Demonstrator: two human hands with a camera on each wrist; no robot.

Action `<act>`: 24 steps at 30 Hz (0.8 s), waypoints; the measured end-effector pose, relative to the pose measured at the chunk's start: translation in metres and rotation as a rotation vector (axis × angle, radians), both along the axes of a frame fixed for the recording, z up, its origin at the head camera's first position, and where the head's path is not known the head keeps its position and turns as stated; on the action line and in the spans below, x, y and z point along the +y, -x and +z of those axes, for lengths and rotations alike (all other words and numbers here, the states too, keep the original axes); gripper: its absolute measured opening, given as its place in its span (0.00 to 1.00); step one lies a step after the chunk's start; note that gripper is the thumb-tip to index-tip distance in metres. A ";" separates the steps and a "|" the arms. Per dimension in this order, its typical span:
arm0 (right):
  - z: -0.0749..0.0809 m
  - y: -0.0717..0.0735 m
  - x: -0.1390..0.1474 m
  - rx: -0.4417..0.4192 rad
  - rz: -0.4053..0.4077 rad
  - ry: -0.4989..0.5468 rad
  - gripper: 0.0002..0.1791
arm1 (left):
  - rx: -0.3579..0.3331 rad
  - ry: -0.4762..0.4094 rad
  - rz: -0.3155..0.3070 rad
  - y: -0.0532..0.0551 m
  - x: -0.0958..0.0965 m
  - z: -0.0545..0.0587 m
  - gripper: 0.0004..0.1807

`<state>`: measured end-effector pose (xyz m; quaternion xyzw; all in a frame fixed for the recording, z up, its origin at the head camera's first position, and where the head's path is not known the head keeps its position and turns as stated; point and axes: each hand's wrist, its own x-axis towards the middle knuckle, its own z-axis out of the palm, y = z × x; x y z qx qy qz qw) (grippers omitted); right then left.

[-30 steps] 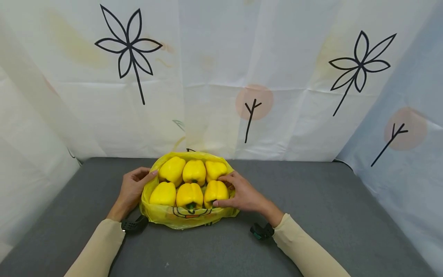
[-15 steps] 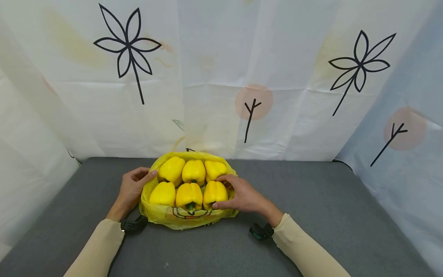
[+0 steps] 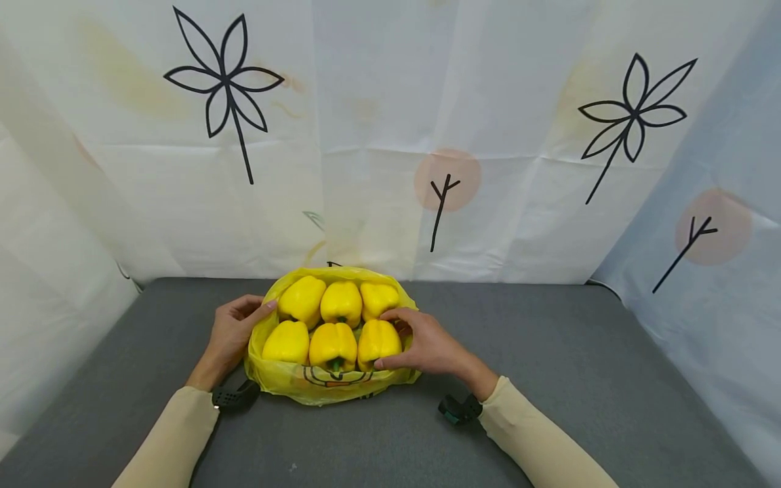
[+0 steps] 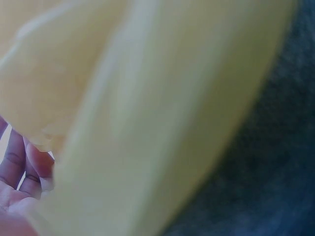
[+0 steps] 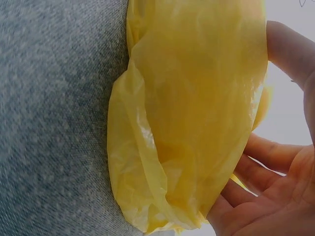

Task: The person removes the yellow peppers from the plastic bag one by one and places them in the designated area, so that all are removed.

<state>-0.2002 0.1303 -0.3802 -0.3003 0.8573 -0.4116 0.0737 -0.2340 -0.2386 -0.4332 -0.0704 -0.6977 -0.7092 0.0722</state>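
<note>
We log a screened-off booth: grey tbl (image 3: 366,444), printed pale cloth (image 3: 378,102) at back & sides; bldg type unclear.

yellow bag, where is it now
In the head view, the yellow bag sits on the grey table, left of centre, between the left hand and the right hand.

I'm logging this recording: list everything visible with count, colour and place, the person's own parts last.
yellow bell peppers: six, yellow, inside the bag in two rows of three
plastic bag: one, translucent yellow, on the table
table: one, dark grey, beneath the bag
fabric backdrop: panel count unclear, whitish, behind and beside the table
wrist devices: two, black, one at each wrist
sleeves: two, beige, on the forearms
left hand: one, bare, pinching the bag's left rim
right hand: one, bare, around the front right pepper
</note>
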 end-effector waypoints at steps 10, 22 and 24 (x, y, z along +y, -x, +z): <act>0.004 -0.001 0.000 -0.009 -0.033 0.082 0.40 | 0.011 0.012 -0.010 0.000 0.000 -0.001 0.09; 0.018 0.001 0.009 0.048 -0.104 0.214 0.41 | 0.010 0.008 -0.010 -0.001 0.000 -0.001 0.10; 0.022 0.002 0.012 0.047 -0.113 0.233 0.41 | 0.013 0.006 -0.008 -0.001 0.000 -0.001 0.10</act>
